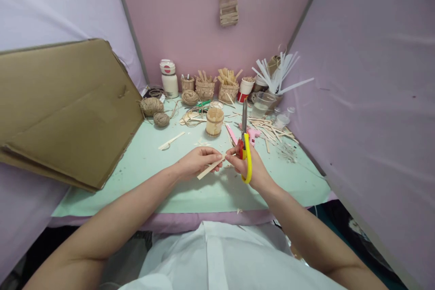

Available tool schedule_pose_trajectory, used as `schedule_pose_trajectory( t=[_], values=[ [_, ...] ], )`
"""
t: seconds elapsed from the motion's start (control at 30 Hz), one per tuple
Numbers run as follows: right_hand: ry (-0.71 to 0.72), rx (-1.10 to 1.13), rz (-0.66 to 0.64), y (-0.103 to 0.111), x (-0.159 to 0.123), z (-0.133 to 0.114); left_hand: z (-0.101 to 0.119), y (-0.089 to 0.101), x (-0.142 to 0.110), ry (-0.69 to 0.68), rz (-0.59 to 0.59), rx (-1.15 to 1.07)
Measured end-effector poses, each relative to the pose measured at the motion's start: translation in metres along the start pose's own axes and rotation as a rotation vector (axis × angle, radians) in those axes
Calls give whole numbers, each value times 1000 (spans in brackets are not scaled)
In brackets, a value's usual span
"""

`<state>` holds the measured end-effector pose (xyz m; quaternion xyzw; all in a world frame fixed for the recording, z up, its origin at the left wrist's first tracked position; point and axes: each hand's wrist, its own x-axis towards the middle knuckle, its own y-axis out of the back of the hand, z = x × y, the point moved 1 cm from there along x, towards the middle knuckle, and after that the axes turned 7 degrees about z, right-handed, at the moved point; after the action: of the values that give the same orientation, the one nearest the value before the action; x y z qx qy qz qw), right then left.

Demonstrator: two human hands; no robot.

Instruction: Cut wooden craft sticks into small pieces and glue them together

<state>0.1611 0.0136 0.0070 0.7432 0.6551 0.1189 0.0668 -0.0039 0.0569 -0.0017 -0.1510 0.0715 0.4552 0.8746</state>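
Note:
My left hand [197, 161] is closed on a pale wooden craft stick [210, 168] that slants down to the left over the mint-green table mat [152, 181]. My right hand [249, 167] grips red-and-yellow scissors [245, 147], blades pointing up and away, and its fingertips also pinch the stick's upper end. Both hands meet just above the mat's front middle.
A large cardboard sheet [68, 108] leans at the left. Twine balls [152, 106], a small stick barrel [215, 121], a pink glue gun [251, 133], loose sticks [272, 131], cups and a white bottle [169, 79] crowd the back. A stick basket [229, 7] hangs on the wall.

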Motion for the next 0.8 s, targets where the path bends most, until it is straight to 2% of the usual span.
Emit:
schedule_pose_trajectory(
  t=[0.17,0.23,0.37,0.43,0.53,0.67,0.8],
  values=[
    [2,51,-60,0,-2,-5,-1,4,-1,166,-193,-95],
    [10,60,-62,1,-4,-3,-3,4,-1,180,-202,-133],
    [-56,22,-46,10,-10,3,-4,1,-1,44,15,-138],
    [-95,-22,-107,19,-16,5,-4,-1,-1,-32,117,-121],
    [-91,-184,-187,33,-29,5,-3,-5,-1,-62,215,-131],
    [-81,-375,-249,45,-48,2,1,-14,3,-64,253,-207],
    [-74,-417,-231,48,-57,1,9,-30,13,-116,244,-236]
  ],
)
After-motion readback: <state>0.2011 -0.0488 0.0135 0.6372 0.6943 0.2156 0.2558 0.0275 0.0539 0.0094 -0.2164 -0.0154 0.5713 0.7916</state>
